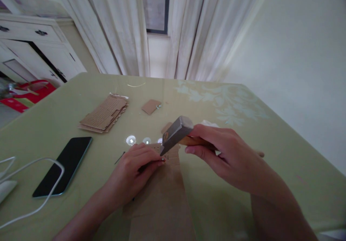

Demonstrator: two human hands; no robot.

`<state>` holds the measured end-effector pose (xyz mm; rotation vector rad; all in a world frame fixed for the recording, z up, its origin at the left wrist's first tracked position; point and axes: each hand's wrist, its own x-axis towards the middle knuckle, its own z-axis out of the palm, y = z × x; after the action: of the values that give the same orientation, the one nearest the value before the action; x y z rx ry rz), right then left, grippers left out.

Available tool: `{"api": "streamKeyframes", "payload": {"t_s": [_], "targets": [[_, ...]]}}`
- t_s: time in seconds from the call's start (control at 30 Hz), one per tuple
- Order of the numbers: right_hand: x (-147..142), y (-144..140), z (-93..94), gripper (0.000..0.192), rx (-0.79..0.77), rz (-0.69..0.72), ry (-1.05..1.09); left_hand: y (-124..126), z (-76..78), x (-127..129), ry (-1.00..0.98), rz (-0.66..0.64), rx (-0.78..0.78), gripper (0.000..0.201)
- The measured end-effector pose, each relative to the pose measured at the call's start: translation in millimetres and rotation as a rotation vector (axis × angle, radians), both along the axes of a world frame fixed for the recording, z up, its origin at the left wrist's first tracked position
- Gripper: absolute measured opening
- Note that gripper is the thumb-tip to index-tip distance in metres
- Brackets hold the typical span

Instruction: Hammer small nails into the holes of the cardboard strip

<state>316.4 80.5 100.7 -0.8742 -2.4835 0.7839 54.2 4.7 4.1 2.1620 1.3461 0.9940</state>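
My right hand grips a hammer by its wooden handle, the grey metal head tilted down onto the top of a cardboard sheet. My left hand rests on that sheet with its fingers pinched together right beside the hammer head's tip. What the fingers pinch is too small to make out. The cardboard has rows of small holes near its top edge and lies on the green table.
A stack of perforated cardboard pieces and a small cardboard square lie farther back. A dark phone lies at the left, with a white cable looping over it. White curtains hang behind the table.
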Motion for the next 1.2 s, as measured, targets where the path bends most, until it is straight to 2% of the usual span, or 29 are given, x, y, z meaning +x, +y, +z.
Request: {"api": "streamKeyframes", "payload": {"t_s": [0.13, 0.27, 0.43, 0.57, 0.73, 0.9, 1.1, 1.2], "targets": [[-0.1, -0.8, 0.9, 0.008, 0.005, 0.014, -0.064, 0.1, -0.2, 0.5, -0.005, -0.007, -0.011, 0.014], [-1.0, -1.6, -0.4, 0.011, 0.014, 0.009, 0.017, -0.1, -1.2, 1.2, -0.012, 0.015, -0.005, 0.014], [-2.1, -2.1, -2.3, 0.007, 0.037, 0.041, -0.046, -0.7, -2.0, 0.6, -0.009, 0.015, -0.013, 0.011], [-1.6, -1.9, -0.7, 0.01, 0.044, 0.028, 0.0, -1.2, -2.2, -0.4, -0.001, 0.032, -0.021, 0.013], [-3.6, -3.9, 0.6, 0.008, 0.026, 0.057, -0.109, -1.3, -3.0, -0.6, 0.015, 0.011, -0.017, 0.015], [-3.3, -3.9, 0.4, 0.005, 0.028, 0.046, -0.023, -0.8, -0.2, 0.5, 0.027, 0.017, -0.013, 0.016], [-3.3, -2.4, -2.8, 0.007, 0.023, 0.062, -0.189, -1.6, -1.1, -0.8, 0.04, -0.009, -0.02, 0.015], [-3.5, -2.2, -3.0, 0.005, 0.043, 0.06, -0.119, -3.4, -5.1, -2.0, 0.03, 0.013, -0.021, 0.012]]}}
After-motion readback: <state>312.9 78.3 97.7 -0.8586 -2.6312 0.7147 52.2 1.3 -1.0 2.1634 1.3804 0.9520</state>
